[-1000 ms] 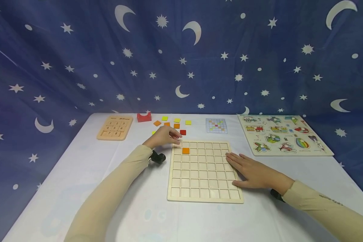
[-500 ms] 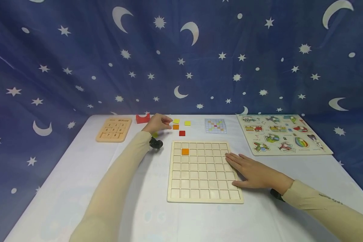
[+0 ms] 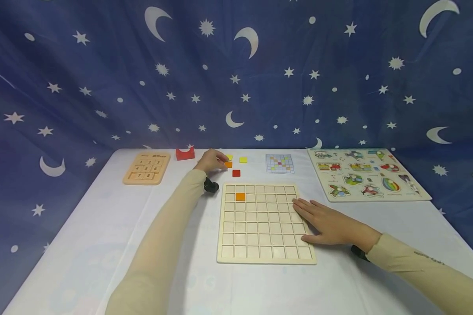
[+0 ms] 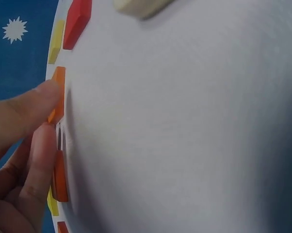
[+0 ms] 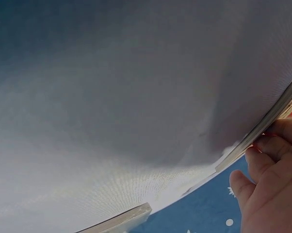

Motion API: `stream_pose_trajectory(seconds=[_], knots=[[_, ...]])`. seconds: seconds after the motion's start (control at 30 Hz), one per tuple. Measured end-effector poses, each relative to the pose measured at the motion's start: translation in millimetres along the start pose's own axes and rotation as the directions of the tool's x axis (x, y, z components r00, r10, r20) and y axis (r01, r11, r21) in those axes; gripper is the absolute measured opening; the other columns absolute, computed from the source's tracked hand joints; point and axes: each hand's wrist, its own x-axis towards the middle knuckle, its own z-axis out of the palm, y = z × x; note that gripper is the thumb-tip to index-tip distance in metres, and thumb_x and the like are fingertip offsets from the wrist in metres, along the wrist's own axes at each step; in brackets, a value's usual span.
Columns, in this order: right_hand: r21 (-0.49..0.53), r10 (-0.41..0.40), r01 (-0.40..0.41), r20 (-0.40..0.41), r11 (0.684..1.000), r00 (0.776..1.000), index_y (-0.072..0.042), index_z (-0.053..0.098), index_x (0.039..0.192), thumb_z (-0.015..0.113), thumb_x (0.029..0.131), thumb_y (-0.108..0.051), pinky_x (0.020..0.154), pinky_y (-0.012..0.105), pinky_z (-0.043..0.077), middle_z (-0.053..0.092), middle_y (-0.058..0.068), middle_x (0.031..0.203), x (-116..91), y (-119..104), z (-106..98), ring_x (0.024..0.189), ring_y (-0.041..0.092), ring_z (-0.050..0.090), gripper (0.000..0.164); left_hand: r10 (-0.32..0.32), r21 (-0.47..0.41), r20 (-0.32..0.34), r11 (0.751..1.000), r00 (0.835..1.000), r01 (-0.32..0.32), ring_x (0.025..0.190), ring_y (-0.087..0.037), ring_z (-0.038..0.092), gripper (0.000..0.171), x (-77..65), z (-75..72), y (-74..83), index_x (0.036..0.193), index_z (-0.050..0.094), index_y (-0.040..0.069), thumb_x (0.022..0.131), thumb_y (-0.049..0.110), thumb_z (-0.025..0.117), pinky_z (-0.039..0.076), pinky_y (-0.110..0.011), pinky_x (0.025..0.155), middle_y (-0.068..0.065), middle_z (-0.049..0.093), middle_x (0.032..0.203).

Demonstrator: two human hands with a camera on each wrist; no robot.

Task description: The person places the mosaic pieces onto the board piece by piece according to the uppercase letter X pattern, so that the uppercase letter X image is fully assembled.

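Observation:
My left hand (image 3: 211, 160) is at the loose tiles on the far side of the table, its fingers bent. In the left wrist view, the thumb lies against an orange tile (image 4: 60, 94) and a fingertip meets its lower end. Another orange tile (image 4: 61, 177) lies just beside those fingers. My right hand (image 3: 329, 223) rests flat, fingers spread, on the right edge of a wooden grid board (image 3: 266, 260). One orange tile (image 3: 240, 197) sits in a cell near the board's upper left corner.
A red tile (image 3: 236, 173) and a yellow tile (image 3: 243, 160) lie behind the board. Farther left are a red block (image 3: 185, 154) and a wooden number board (image 3: 146, 169). A pattern card (image 3: 280, 163) and a picture puzzle board (image 3: 368, 175) lie at right.
My left hand has gone from the board's upper left corner back to the loose tiles, then shifted slightly right among them. The right hand stays on the board.

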Motion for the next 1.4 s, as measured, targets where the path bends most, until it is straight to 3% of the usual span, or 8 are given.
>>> stream_pose_trajectory(seconds=[0.13,0.4,0.97,1.2,1.4], knots=[[-0.008,0.001,0.0,0.004,1.0,1.0,-0.004,0.023,0.148,0.044,0.089,-0.062,0.114,0.046,0.024,0.02,0.011,0.157,0,0,0,0.143,0.029,0.023,0.086,-0.006,0.012,-0.009,1.0,1.0,0.006,0.096,-0.021,0.055,0.038,-0.7,1.7,-0.7,0.111,0.068,0.005,0.074,-0.001,0.074,0.047,-0.032,0.092,-0.012,0.065,0.112],[0.004,0.003,-0.003,0.013,1.0,1.0,-0.004,0.022,0.149,0.044,0.09,-0.063,0.114,0.047,0.024,0.019,0.011,0.157,0,1,0,0.143,0.029,0.023,0.086,0.073,0.053,-0.027,0.996,0.997,-0.072,0.079,-0.016,0.054,0.033,-1.9,3.3,-0.9,0.105,0.07,0.001,0.073,-0.004,0.075,0.048,-0.022,0.074,-0.015,0.068,0.1],[-0.005,0.01,-0.01,0.019,1.0,1.0,-0.005,0.022,0.149,0.044,0.09,-0.062,0.115,0.046,0.024,0.019,0.011,0.157,0,-1,-2,0.143,0.029,0.023,0.085,0.108,0.168,0.013,0.98,0.994,-0.108,0.079,-0.017,0.052,0.028,-0.3,1.7,0.8,0.102,0.071,-0.001,0.075,0.003,0.076,0.046,-0.022,0.073,-0.014,0.067,0.095],[-0.007,0.005,-0.005,0.013,1.0,1.0,-0.004,0.023,0.148,0.046,0.09,-0.06,0.114,0.046,0.025,0.02,0.012,0.157,0,-3,-3,0.143,0.029,0.024,0.084,0.133,0.152,0.011,0.979,0.991,-0.133,0.078,-0.016,0.052,0.029,-2.9,-0.8,-1.7,0.102,0.07,0.0,0.075,0.004,0.077,0.045,-0.021,0.072,-0.013,0.067,0.095],[-0.006,0.009,-0.009,0.019,1.0,1.0,-0.005,0.022,0.149,0.045,0.09,-0.061,0.114,0.046,0.024,0.019,0.011,0.157,-1,-2,-3,0.143,0.029,0.023,0.085,0.169,0.079,0.028,0.982,0.985,-0.171,0.08,-0.018,0.058,0.029,-13.2,-2.7,6.2,0.1,0.071,0.003,0.074,0.009,0.079,0.049,-0.024,0.075,-0.013,0.069,0.096]])
